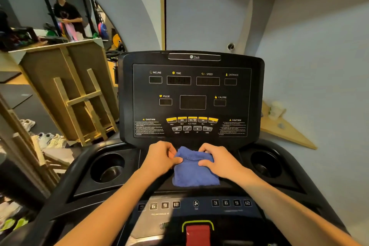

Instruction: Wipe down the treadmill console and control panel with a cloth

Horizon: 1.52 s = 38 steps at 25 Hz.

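Red safety key nearest | both hands pinch blue cloth: L hand, R hand | advice: fold flat pad, wipe console w/ light pressure over btns.

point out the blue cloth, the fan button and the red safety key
blue cloth [194, 173], head view, lower folded part
fan button [196, 203], head view, fan icon
red safety key [198, 234], head view, top face
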### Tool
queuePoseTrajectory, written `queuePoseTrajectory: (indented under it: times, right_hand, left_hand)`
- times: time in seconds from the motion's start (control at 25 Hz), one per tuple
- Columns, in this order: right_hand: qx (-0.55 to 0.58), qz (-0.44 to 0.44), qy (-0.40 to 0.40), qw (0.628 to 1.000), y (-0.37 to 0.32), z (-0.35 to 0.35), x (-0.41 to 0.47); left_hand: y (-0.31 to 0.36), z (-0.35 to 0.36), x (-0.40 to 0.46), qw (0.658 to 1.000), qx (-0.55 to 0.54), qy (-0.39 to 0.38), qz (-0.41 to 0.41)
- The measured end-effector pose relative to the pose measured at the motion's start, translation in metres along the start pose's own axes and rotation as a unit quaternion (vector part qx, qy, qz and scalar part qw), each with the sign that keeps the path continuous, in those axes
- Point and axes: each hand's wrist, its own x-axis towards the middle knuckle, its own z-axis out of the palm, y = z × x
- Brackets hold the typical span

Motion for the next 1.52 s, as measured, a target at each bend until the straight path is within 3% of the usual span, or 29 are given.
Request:
queuePoseTrajectory:
  times: [0.16,0.24,0.32,0.44,0.56,0.68,0.8,0.96,1.12,1.32,1.4,1.52]
  right_hand:
    - [-0.172,-0.003,0.012,0.985,-0.010,-0.004,-0.003]
    - [-0.273,-0.046,0.066,0.959,-0.010,-0.006,-0.009]
    - [-0.318,-0.114,0.105,0.935,-0.004,-0.007,-0.014]
    - [-0.267,-0.194,0.025,0.944,0.012,-0.002,-0.019]
    - [-0.236,-0.246,-0.015,0.940,0.029,0.009,-0.020]
    - [-0.271,-0.222,-0.034,0.936,0.036,0.008,-0.016]
    - [-0.314,-0.222,-0.045,0.922,0.039,0.009,-0.020]
    - [-0.310,-0.164,-0.081,0.933,0.025,0.012,-0.012]
    - [-0.266,-0.173,-0.123,0.940,0.031,0.022,-0.017]
    - [-0.223,-0.174,-0.099,0.954,0.022,0.018,-0.016]
    - [-0.253,-0.210,-0.069,0.942,0.024,0.020,-0.016]
    - [-0.182,-0.204,-0.056,0.960,0.039,0.018,-0.029]
  left_hand:
    - [-0.002,0.008,-0.007,0.988,0.098,0.080,0.091]
    - [-0.006,0.012,-0.018,0.964,0.163,0.103,0.182]
    - [-0.007,0.016,-0.028,0.930,0.208,0.073,0.294]
    - [-0.011,0.023,-0.032,0.904,0.233,0.003,0.358]
    - [-0.017,0.025,-0.026,0.903,0.279,-0.041,0.325]
    - [-0.017,0.023,-0.025,0.927,0.257,-0.122,0.246]
    - [-0.017,0.021,-0.025,0.927,0.264,-0.141,0.226]
    - [-0.019,0.020,-0.024,0.922,0.279,-0.119,0.241]
    - [-0.023,0.017,-0.033,0.908,0.271,-0.114,0.299]
    - [-0.026,0.023,-0.035,0.894,0.285,-0.108,0.328]
    - [-0.025,0.022,-0.037,0.901,0.265,-0.124,0.321]
    - [-0.024,0.018,-0.037,0.906,0.251,-0.169,0.295]
